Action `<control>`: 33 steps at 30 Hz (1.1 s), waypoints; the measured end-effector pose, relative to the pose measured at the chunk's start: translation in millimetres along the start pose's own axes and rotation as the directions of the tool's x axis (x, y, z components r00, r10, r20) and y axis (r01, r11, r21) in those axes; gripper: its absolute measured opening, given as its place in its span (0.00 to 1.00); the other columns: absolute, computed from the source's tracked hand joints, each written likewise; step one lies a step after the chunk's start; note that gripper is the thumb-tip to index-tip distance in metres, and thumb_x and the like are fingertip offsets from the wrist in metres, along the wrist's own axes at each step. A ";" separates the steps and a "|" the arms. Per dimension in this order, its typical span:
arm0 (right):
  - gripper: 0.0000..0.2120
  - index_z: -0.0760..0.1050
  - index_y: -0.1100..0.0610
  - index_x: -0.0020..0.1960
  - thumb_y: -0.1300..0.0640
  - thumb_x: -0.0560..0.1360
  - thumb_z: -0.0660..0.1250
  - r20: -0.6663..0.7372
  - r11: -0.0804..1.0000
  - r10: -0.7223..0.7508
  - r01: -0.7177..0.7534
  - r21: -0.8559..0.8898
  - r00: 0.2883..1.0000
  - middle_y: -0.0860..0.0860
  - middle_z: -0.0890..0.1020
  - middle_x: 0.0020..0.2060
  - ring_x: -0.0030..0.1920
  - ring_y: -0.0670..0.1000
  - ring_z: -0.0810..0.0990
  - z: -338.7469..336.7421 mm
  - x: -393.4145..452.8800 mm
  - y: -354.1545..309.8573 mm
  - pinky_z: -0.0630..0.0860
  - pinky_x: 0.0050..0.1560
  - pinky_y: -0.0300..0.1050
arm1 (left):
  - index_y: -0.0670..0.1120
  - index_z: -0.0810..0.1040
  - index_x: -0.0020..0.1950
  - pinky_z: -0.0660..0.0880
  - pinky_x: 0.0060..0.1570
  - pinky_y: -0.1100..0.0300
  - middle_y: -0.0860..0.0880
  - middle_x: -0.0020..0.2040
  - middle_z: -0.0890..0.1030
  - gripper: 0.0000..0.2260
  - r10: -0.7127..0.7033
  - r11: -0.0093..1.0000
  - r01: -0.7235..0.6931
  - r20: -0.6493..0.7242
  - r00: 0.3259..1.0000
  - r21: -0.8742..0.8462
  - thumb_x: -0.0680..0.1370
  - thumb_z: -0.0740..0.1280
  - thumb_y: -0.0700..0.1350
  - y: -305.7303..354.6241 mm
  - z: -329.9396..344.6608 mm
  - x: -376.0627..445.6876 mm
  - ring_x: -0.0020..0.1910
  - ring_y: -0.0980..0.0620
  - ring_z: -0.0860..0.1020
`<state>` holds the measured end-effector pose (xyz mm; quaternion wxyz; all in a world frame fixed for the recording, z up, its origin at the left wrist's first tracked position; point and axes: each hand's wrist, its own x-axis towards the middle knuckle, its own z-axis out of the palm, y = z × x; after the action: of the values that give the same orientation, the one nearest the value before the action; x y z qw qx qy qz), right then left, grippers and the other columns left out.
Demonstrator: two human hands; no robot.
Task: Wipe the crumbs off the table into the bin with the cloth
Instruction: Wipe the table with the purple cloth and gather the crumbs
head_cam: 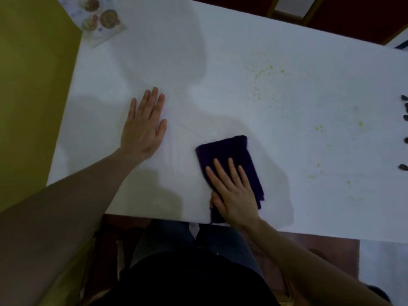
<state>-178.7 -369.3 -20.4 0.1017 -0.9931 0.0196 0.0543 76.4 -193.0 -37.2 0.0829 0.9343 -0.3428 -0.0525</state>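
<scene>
- Crumbs [258,97], pale yellow, are scattered over the right half of the white table [220,51], well apart from the cloth [229,151].
- The folded purple cloth is pressed flat near the table's near edge by the right hand [234,191], fingers straight; the thumb cannot be seen clearly.
- The left hand [143,127] is laid flat on the bare table, fingers extended, nothing held.
- The wiping step is judged barely begun: the cloth must next be carried past the crumbs and swept back.
- No bin is seen, so its contents cannot be told.
- Small dark objects [405,115] lie at the right edge; a printed sheet [99,18] at the far corner.
</scene>
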 end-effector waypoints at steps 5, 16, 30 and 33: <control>0.31 0.57 0.47 0.78 0.47 0.76 0.57 -0.009 0.999 -0.019 0.019 -0.047 1.000 0.52 0.58 0.78 0.78 0.59 0.53 -10.7 110.9 12.6 0.48 0.76 0.59 | 0.44 0.51 0.81 0.47 0.78 0.45 0.44 0.81 0.52 0.28 -0.003 0.998 0.003 -0.007 1.000 0.064 0.82 0.48 0.53 -8.5 4.6 -5.6 0.80 0.45 0.52; 0.33 0.52 0.47 0.79 0.46 0.74 0.48 -0.082 0.776 0.630 -0.621 0.112 0.772 0.52 0.52 0.79 0.79 0.57 0.48 -28.8 45.1 104.7 0.51 0.75 0.61 | 0.44 0.51 0.80 0.49 0.78 0.44 0.44 0.81 0.53 0.28 -0.004 0.999 0.004 0.009 1.000 0.054 0.82 0.48 0.53 -8.8 4.5 -5.6 0.80 0.45 0.52; 0.27 0.61 0.45 0.76 0.49 0.78 0.56 -0.084 0.967 0.254 -0.252 0.030 0.964 0.51 0.61 0.77 0.77 0.58 0.57 -17.6 158.0 46.4 0.58 0.72 0.57 | 0.45 0.49 0.81 0.48 0.78 0.45 0.45 0.81 0.51 0.28 -0.010 0.998 0.008 0.030 1.000 0.067 0.82 0.45 0.54 -8.4 3.2 -6.8 0.80 0.46 0.50; 0.28 0.61 0.47 0.77 0.48 0.76 0.50 -0.128 0.870 0.493 -0.489 0.062 0.860 0.54 0.61 0.77 0.77 0.60 0.56 -31.7 133.8 115.5 0.61 0.72 0.59 | 0.45 0.51 0.81 0.48 0.78 0.45 0.45 0.81 0.52 0.28 -0.009 0.999 0.008 0.027 1.000 0.047 0.82 0.46 0.53 -9.1 2.9 -6.1 0.80 0.46 0.51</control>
<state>-48.3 -492.5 -27.6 0.0965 -0.9551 0.2798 0.0083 77.1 -182.5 -41.5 0.0559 0.9366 -0.3412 -0.0573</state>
